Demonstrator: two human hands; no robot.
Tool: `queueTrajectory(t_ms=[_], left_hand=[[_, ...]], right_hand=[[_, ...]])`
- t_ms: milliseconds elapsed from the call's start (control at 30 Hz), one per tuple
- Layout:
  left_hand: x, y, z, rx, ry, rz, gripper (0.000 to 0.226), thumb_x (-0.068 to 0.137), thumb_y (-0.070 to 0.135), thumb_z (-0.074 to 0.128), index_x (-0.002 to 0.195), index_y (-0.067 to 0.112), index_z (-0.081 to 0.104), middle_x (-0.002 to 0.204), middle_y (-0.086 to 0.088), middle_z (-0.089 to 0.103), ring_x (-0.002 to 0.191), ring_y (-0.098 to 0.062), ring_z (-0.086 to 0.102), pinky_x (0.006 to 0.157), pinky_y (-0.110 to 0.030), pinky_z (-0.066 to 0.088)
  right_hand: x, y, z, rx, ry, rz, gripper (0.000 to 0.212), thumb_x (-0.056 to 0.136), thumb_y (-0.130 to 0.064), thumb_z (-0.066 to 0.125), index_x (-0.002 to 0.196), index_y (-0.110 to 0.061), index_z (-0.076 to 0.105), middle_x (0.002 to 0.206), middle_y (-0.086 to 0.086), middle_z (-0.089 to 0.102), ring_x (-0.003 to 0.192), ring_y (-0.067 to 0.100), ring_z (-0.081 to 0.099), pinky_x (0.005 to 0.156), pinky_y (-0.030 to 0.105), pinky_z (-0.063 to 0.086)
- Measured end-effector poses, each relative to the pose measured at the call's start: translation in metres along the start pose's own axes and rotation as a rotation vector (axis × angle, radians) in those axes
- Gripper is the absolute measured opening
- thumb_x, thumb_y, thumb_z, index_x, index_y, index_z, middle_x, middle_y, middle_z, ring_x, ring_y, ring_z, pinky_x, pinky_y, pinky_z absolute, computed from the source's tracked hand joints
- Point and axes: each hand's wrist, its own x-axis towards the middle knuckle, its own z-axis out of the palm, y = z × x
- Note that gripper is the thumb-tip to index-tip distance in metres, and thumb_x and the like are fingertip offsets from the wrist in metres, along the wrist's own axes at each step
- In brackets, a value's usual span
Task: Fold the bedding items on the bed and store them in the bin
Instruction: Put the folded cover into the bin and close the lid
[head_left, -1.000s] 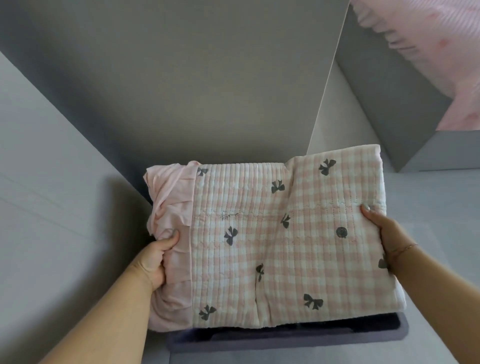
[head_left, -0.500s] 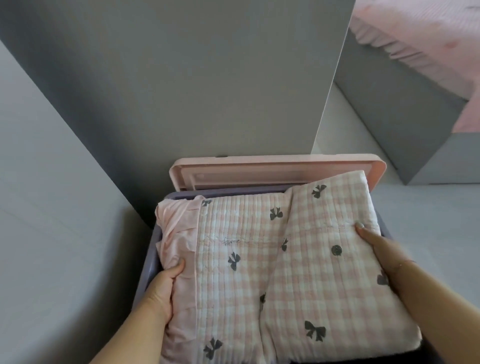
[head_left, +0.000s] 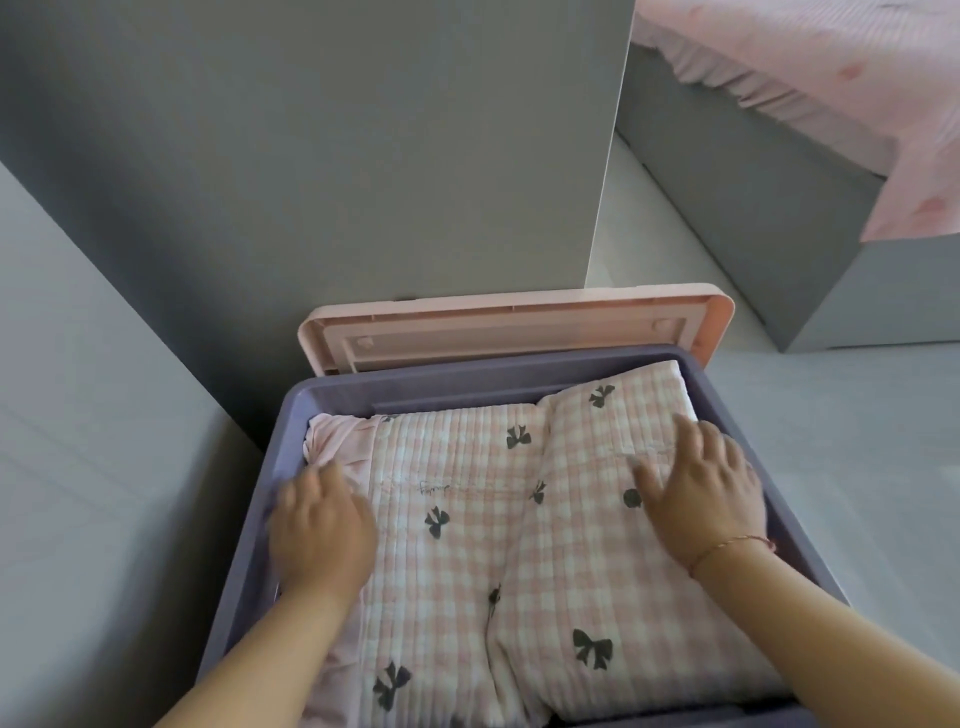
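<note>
A folded pink-and-white checked quilt (head_left: 467, 561) with dark bow prints and a plain pink ruffle lies inside the purple bin (head_left: 415, 374) on the floor. My left hand (head_left: 319, 530) rests flat on the quilt's left side near the ruffle, fingers apart, slightly blurred. My right hand (head_left: 701, 493) lies palm down on the quilt's right side, fingers spread, a thin bracelet on the wrist. Neither hand grips the fabric. The quilt fills most of the bin.
The bin's pink lid (head_left: 519, 322) stands tipped up behind it against a grey cabinet panel (head_left: 363, 156). The bed (head_left: 831, 78) with pink bedding is at the upper right on a grey base. Pale floor lies on both sides.
The quilt went down from above the bin into it. Both hands let go of its edges and now lie flat on top of it.
</note>
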Motion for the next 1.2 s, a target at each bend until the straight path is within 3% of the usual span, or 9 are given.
queueTrajectory(t_ms=[100, 167, 267, 500, 633, 700, 933, 1067, 1200], left_hand=[[0.013, 0.019, 0.002, 0.069, -0.178, 0.283, 0.058, 0.099, 0.044, 0.027, 0.153, 0.025, 0.018, 0.161, -0.007, 0.015, 0.148, -0.027, 0.012, 0.120, -0.043, 0.009], [0.019, 0.021, 0.022, 0.091, -0.323, 0.308, 0.060, 0.098, 0.056, 0.010, 0.152, 0.037, -0.007, 0.160, 0.003, -0.017, 0.147, -0.021, -0.020, 0.119, -0.044, -0.012], [0.018, 0.010, 0.050, 0.121, -0.383, 0.289, 0.067, 0.086, 0.066, -0.009, 0.147, 0.042, -0.020, 0.155, 0.008, -0.030, 0.140, -0.019, -0.035, 0.116, -0.047, -0.018], [0.016, -0.019, 0.095, 0.002, -0.449, 0.221, 0.077, 0.075, 0.071, -0.019, 0.140, 0.033, -0.033, 0.153, 0.010, -0.034, 0.138, -0.008, -0.037, 0.118, -0.038, -0.017], [0.016, -0.023, 0.117, -0.055, -0.450, 0.196, 0.083, 0.073, 0.072, -0.015, 0.140, 0.026, -0.030, 0.153, 0.013, -0.029, 0.137, -0.002, -0.034, 0.115, -0.029, -0.022], [0.015, -0.024, 0.126, -0.085, -0.458, 0.201, 0.085, 0.071, 0.070, -0.014, 0.143, 0.024, -0.025, 0.151, 0.015, -0.027, 0.135, 0.002, -0.032, 0.114, -0.027, -0.023], [0.017, -0.026, 0.134, -0.087, -0.486, 0.196, 0.091, 0.071, 0.068, -0.014, 0.149, 0.023, -0.018, 0.152, 0.015, -0.025, 0.135, 0.001, -0.031, 0.115, -0.028, -0.021], [0.018, -0.013, 0.120, -0.025, -0.574, 0.129, 0.076, 0.092, 0.066, 0.006, 0.151, 0.024, -0.017, 0.159, 0.007, -0.022, 0.142, -0.008, -0.026, 0.119, -0.036, -0.015], [0.006, 0.021, 0.100, -0.028, -0.476, 0.253, 0.096, 0.068, 0.083, -0.018, 0.148, 0.031, -0.024, 0.155, 0.010, -0.027, 0.143, -0.016, -0.029, 0.113, -0.041, -0.021]], right_hand=[[0.006, -0.010, 0.020, -0.161, -0.135, -0.150, 0.080, 0.087, -0.071, 0.011, 0.151, -0.026, -0.007, 0.160, 0.006, -0.004, 0.147, 0.026, -0.006, 0.116, 0.043, -0.006], [0.018, -0.012, 0.040, -0.115, -0.237, -0.148, 0.079, 0.086, -0.073, 0.008, 0.149, -0.032, -0.016, 0.158, 0.005, -0.016, 0.145, 0.024, -0.018, 0.117, 0.043, -0.010], [0.035, -0.002, 0.063, -0.076, -0.370, -0.123, 0.074, 0.087, -0.070, 0.008, 0.148, -0.036, -0.017, 0.158, 0.004, -0.018, 0.145, 0.021, -0.017, 0.119, 0.042, -0.003], [0.052, 0.023, 0.106, 0.017, -0.488, -0.157, 0.069, 0.090, -0.065, 0.009, 0.150, -0.035, -0.007, 0.160, -0.005, -0.010, 0.147, 0.014, -0.010, 0.118, 0.035, 0.002], [0.055, 0.034, 0.134, 0.114, -0.513, -0.149, 0.115, 0.051, -0.090, -0.021, 0.150, -0.034, -0.005, 0.158, -0.012, -0.010, 0.145, 0.006, -0.009, 0.118, 0.031, 0.000], [0.056, 0.041, 0.148, 0.145, -0.524, -0.144, 0.121, 0.047, -0.092, -0.022, 0.151, -0.032, -0.004, 0.158, -0.013, -0.009, 0.144, 0.003, -0.009, 0.118, 0.027, -0.002], [0.056, 0.045, 0.159, 0.112, -0.545, -0.169, 0.098, 0.067, -0.076, -0.007, 0.151, -0.027, -0.007, 0.159, -0.011, -0.010, 0.144, 0.003, -0.010, 0.117, 0.024, -0.005], [0.056, 0.037, 0.151, 0.045, -0.606, -0.142, 0.094, 0.074, -0.076, -0.005, 0.151, -0.022, -0.012, 0.158, -0.007, -0.015, 0.145, 0.008, -0.012, 0.118, 0.029, -0.004], [0.043, 0.007, 0.129, -0.029, -0.698, -0.116, 0.087, 0.087, -0.072, 0.011, 0.150, -0.019, -0.018, 0.158, 0.002, -0.019, 0.146, 0.020, -0.015, 0.119, 0.041, -0.002]])
